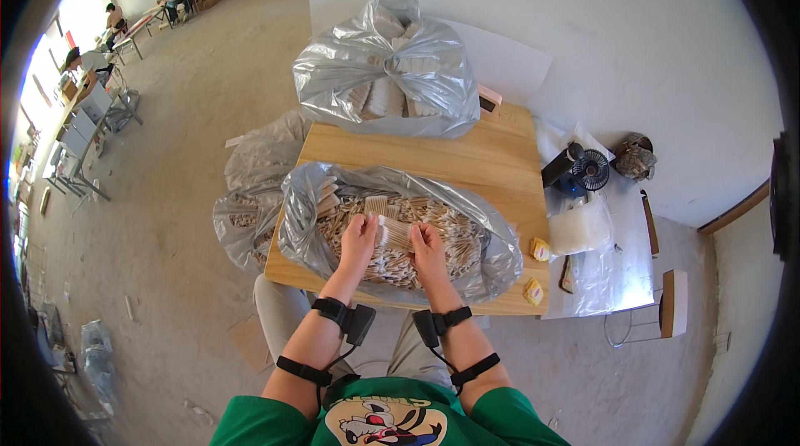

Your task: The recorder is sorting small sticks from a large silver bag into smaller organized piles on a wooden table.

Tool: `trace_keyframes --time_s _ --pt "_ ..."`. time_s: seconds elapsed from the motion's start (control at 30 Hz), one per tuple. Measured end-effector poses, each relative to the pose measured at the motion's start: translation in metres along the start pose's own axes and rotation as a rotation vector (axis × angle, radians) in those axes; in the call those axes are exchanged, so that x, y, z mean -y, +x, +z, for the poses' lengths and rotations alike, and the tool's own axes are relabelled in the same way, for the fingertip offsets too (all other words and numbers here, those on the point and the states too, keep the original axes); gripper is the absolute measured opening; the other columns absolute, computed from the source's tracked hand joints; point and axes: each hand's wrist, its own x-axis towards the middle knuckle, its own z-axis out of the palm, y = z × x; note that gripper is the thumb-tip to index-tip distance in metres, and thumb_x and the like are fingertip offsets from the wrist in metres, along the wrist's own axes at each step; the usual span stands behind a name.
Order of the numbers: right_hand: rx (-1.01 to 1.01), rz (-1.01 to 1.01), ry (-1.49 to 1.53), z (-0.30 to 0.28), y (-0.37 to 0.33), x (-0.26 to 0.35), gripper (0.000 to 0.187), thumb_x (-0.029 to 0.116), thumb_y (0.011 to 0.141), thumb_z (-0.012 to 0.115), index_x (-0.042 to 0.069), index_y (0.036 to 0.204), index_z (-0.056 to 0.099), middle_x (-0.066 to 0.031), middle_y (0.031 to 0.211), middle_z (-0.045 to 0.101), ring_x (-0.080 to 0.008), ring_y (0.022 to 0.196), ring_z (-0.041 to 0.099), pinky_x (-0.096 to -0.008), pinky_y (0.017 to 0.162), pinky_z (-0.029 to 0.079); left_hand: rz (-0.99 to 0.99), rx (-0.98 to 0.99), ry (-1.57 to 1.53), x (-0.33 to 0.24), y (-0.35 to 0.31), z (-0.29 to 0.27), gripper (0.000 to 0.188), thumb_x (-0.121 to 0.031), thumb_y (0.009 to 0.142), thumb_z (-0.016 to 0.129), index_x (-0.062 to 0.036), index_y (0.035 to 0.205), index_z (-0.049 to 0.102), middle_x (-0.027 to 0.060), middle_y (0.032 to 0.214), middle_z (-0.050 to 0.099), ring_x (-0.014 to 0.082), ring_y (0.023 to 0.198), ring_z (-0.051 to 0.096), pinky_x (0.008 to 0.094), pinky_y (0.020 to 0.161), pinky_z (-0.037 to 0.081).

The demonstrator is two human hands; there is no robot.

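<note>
A flat bundle of cotton swabs (395, 234) with pale sticks and white tips is stretched between my two hands. My left hand (358, 239) pinches its left end, and my right hand (428, 249) grips the right end. Whether the bundle has a clear wrapper is too small to tell. Just below lies a heap of loose cotton swabs (454, 238), inside an open grey plastic bag (504, 250) with its rim folded outward. Another small bundle (377, 204) rests on the heap beyond my hands.
The bag stands on a wooden table (500, 171). Behind it sits a tied grey bag (383, 71) of packed bundles. More bags (242, 221) are at the left. On the right are two small yellow packets (534, 291), a black fan (590, 169) and a stool (673, 304). People work far left.
</note>
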Motion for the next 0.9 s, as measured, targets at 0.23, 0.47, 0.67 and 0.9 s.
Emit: trace_keyframes --time_s 0.23,0.47,0.67,0.9 --pt "-0.152 -0.307 -0.450 -0.008 0.009 -0.014 0.033 0.031 0.092 0.051 0.000 0.081 0.054 -0.0081 0.062 0.050 -0.0166 0.057 0.048 -0.0322 0.052 0.041 0.291 0.049 0.198 -0.014 -0.015 0.006 0.018 -0.017 0.090 0.054 -0.0017 0.080 0.052 0.0022 0.061 0.049 0.0101 0.053 0.045 0.0271 0.050 0.037" --pt "-0.228 -0.286 -0.565 -0.014 0.012 -0.004 0.032 0.029 0.091 0.052 -0.001 0.082 0.058 -0.0115 0.063 0.054 -0.0207 0.057 0.051 -0.0334 0.055 0.040 0.119 -0.155 0.184 0.010 -0.003 -0.012 0.015 -0.017 0.087 0.054 -0.0019 0.083 0.054 0.0172 0.071 0.057 0.0339 0.064 0.055 0.0378 0.060 0.043" --pt "-0.196 -0.432 -0.885 -0.021 0.018 0.002 0.024 0.024 0.090 0.052 0.001 0.092 0.058 -0.0129 0.072 0.057 -0.0291 0.066 0.055 -0.0357 0.063 0.044 0.179 -0.237 0.300 0.025 0.012 -0.033 0.017 -0.019 0.087 0.054 -0.0020 0.083 0.054 0.0190 0.070 0.056 0.0388 0.066 0.054 0.0401 0.060 0.042" --pt "-0.061 -0.721 -0.746 0.008 0.011 -0.005 0.022 0.021 0.089 0.054 0.002 0.101 0.055 -0.0131 0.086 0.060 -0.0306 0.070 0.058 -0.0386 0.062 0.049 0.276 -0.120 0.336 -0.038 -0.006 -0.034 0.014 -0.015 0.085 0.056 -0.0011 0.083 0.054 0.0184 0.073 0.057 0.0371 0.070 0.056 0.0388 0.061 0.044"
